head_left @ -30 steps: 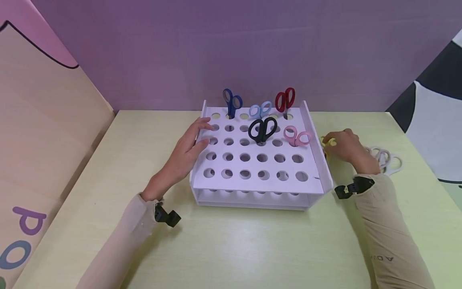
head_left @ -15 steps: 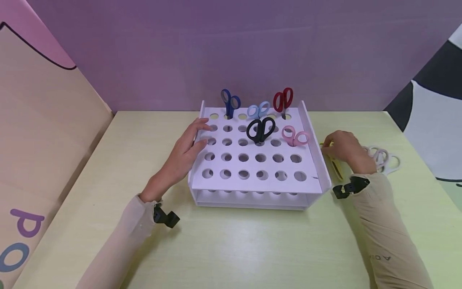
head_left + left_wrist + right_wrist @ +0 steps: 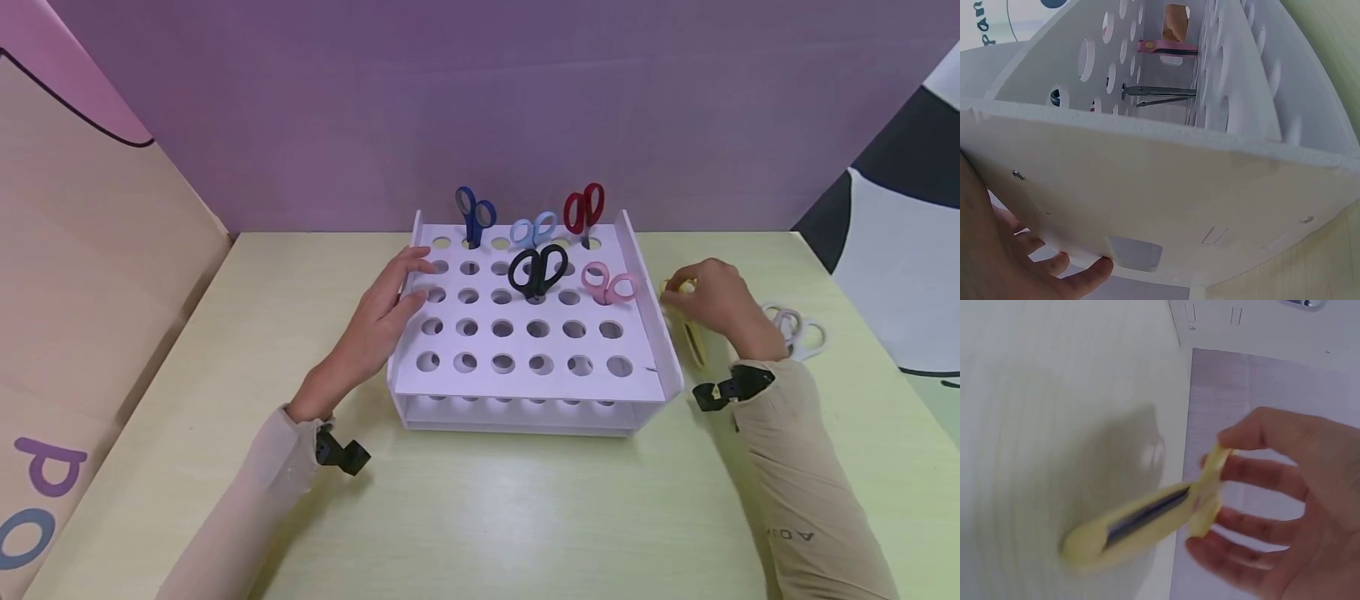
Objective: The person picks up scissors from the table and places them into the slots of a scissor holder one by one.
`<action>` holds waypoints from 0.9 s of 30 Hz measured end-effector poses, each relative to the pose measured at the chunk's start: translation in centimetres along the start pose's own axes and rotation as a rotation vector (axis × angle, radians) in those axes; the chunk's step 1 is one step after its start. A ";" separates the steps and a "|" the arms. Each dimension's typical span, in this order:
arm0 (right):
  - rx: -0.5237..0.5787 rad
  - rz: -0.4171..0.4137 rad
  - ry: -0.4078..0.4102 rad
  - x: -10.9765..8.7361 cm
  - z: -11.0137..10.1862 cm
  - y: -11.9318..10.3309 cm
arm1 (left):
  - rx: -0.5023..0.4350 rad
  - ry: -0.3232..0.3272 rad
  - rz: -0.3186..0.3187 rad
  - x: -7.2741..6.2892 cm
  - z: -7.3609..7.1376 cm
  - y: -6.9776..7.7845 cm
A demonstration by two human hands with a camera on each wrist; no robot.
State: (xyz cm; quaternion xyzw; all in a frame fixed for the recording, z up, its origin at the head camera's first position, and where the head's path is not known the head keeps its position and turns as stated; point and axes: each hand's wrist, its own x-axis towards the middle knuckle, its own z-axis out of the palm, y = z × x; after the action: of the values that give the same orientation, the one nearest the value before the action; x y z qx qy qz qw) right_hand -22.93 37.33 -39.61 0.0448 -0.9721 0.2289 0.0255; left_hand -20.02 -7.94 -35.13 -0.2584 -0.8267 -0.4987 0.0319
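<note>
In the head view my left hand (image 3: 378, 312) rests against the left side wall of a white rack (image 3: 517, 379) with rows of round holes, its fingers reaching over that edge. The left wrist view shows its fingertips (image 3: 1099, 269) touching the wall's outer face. To the right of the rack, my right hand (image 3: 716, 300) pinches yellow scissors (image 3: 1138, 522) by the handle between thumb and fingers. Their broad yellow blade end, with a dark strip along it, points down toward the table. Part of the handle is hidden behind the fingers in the head view.
Dark blue scissors (image 3: 470, 229), light blue scissors (image 3: 522, 233), red scissors (image 3: 573, 217), black scissors (image 3: 534, 283) and pink scissors (image 3: 598, 292) stand in rack holes. Whitish scissors (image 3: 812, 337) lie on the table (image 3: 480, 517) right of my right hand. A purple wall (image 3: 480, 108) rises behind.
My right hand has risen slightly, and the yellow scissors' blade end, hidden earlier, now shows hanging below it. My left hand stays at the rack; the whole view has shifted a little.
</note>
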 end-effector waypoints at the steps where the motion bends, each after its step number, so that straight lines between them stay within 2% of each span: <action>1: 0.002 -0.016 0.030 0.0 -0.1 0.0 | 0.001 0.000 0.000 0.0 0.0 0.0; 3: 0.003 -0.038 0.090 -0.1 -0.2 -0.1 | 0.005 -0.001 -0.001 0.0 0.0 0.0; 6: -0.001 -0.018 0.149 -0.2 -0.5 -0.2 | 0.013 -0.002 -0.005 0.1 0.1 0.1; 10: 0.023 0.038 0.187 -0.2 -0.7 -0.4 | 0.019 0.004 -0.006 0.1 0.1 0.0; 12: 0.043 0.040 0.207 -0.2 -1.0 -0.6 | 0.024 0.008 -0.003 0.1 0.1 -0.1; 16: 0.072 -0.007 0.261 -0.2 -1.2 -1.0 | 0.027 0.012 0.001 0.0 0.0 -0.2; 20: 0.047 -0.065 0.316 -0.3 -1.5 -1.3 | 0.029 0.014 0.003 -0.1 -0.1 0.0; 27: 0.014 -0.111 0.374 -0.7 -2.0 -1.7 | 0.032 0.011 0.006 -0.1 0.0 0.0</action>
State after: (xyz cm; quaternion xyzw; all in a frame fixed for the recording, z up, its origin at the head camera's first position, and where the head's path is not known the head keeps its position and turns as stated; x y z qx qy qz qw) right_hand -21.96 36.76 -37.13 0.0554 -0.9448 0.2381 0.2182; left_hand -19.94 -7.93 -35.12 -0.2577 -0.8336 -0.4867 0.0423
